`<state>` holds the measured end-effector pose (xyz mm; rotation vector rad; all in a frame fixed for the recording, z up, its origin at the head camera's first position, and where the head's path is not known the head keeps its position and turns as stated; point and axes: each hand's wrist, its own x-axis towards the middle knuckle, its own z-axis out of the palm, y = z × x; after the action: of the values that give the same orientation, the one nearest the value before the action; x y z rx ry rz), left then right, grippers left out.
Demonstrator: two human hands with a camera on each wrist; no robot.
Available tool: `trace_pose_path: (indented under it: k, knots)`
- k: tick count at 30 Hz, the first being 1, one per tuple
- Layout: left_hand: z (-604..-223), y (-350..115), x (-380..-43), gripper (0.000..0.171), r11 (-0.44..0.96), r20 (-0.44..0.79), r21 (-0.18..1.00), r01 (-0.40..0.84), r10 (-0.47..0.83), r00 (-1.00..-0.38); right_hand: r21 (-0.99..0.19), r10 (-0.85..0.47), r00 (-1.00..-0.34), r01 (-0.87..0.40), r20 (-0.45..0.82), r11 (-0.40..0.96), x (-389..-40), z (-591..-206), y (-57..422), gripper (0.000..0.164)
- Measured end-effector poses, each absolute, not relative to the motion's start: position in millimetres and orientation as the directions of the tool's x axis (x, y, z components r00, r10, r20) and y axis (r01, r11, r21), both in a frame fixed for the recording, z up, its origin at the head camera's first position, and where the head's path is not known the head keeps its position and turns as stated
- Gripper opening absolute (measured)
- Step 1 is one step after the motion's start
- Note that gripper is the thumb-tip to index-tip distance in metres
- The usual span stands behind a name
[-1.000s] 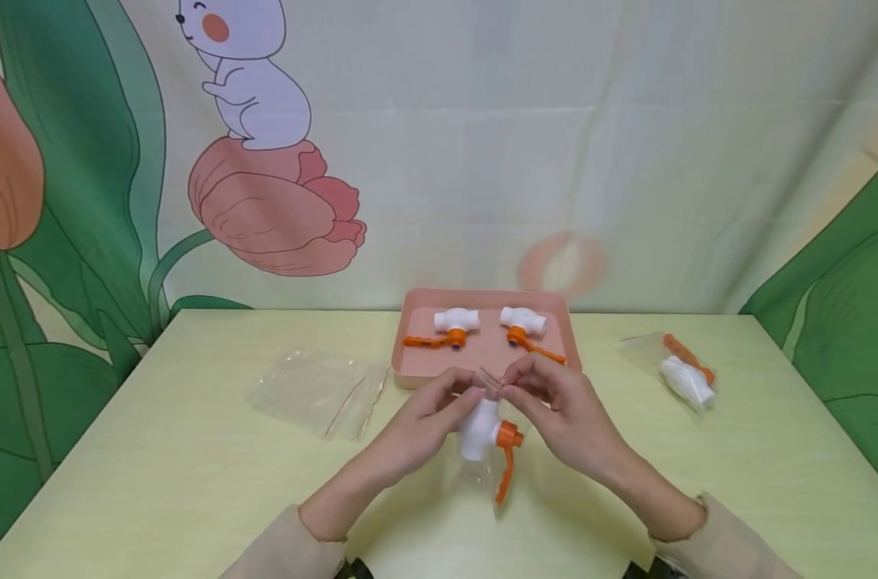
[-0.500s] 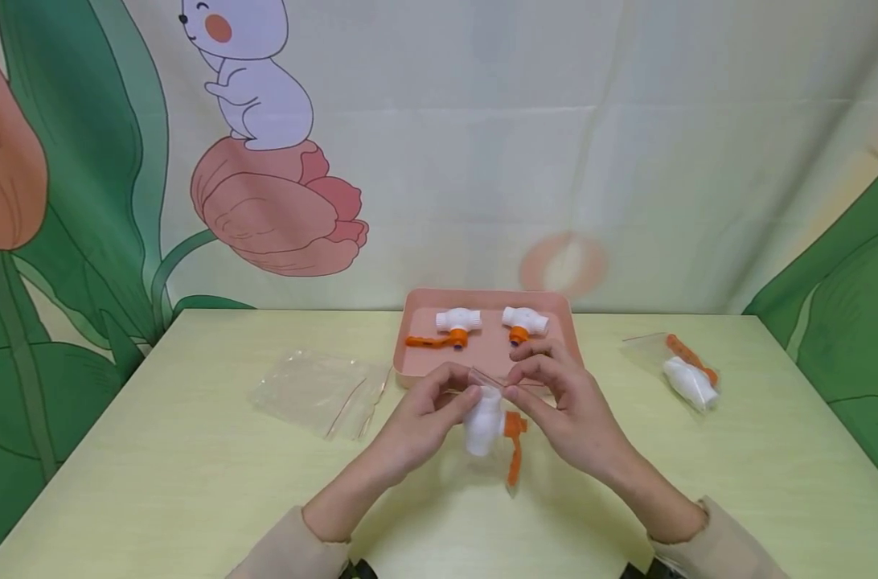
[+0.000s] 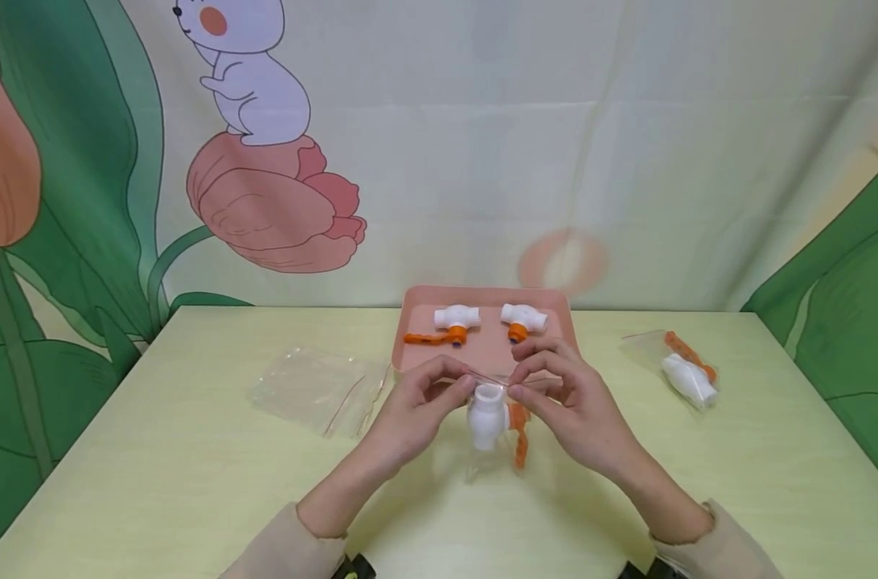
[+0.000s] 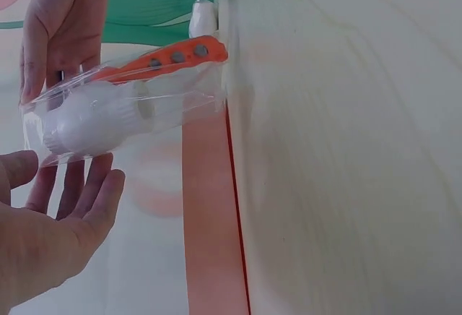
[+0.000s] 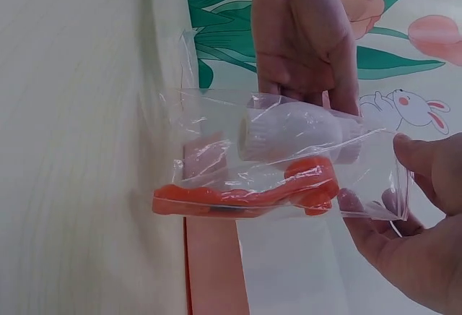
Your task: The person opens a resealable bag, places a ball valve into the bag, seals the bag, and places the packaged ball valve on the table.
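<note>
A clear zip bag hangs between the two hands, its red-lined mouth at the top. Inside it is a white ball valve with an orange lever handle. The left hand pinches the bag's top edge on the left between thumb and fingers. On the other side the right hand pinches the same edge with thumb and index finger, its other fingers raised. The bag is held above the table, in front of a pink tray.
Two unbagged white valves with orange handles lie in the tray. Flat clear zip bags lie on the table at left. A bagged valve lies at right. A printed curtain hangs behind the table.
The bag with the valve has been raised and tilted slightly, so the valve's open end shows more. Both hands keep their pinch on the bag's mouth; the right hand's fingers have lifted.
</note>
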<state>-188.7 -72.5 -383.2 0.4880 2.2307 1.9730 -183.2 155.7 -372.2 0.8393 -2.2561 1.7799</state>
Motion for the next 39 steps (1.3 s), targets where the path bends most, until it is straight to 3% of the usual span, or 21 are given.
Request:
trace_pose_path:
  k: [10,18,28,33,39]
  knots:
    - [-376,-68,-183,0.012,0.003,0.191,0.98,0.199,0.279,-0.941,-0.842,-0.338,-0.811,-0.532,0.477,0.087,-182,-367,158,0.013]
    - [-368,-66,-171,0.006,0.056,0.311,0.943,0.327,0.19,-0.931,-0.864,-0.327,-0.819,-0.504,0.471,0.017,-178,-365,158,0.014]
    - [-366,-65,-166,0.007,0.047,0.346,0.935,0.351,0.093,-0.934,-0.891,-0.3,-0.851,-0.454,0.43,0.01,-175,-362,158,0.033]
    - [-367,-66,-168,0.01,0.03,0.339,0.939,0.341,0.063,-0.939,-0.927,-0.307,-0.889,-0.371,0.339,0.053,-174,-359,163,0.018]
    - [-366,-65,-168,0.01,-0.005,0.35,0.937,0.35,0.051,-0.936,-0.907,-0.273,-0.883,-0.415,0.382,0.073,-172,-359,164,0.009]
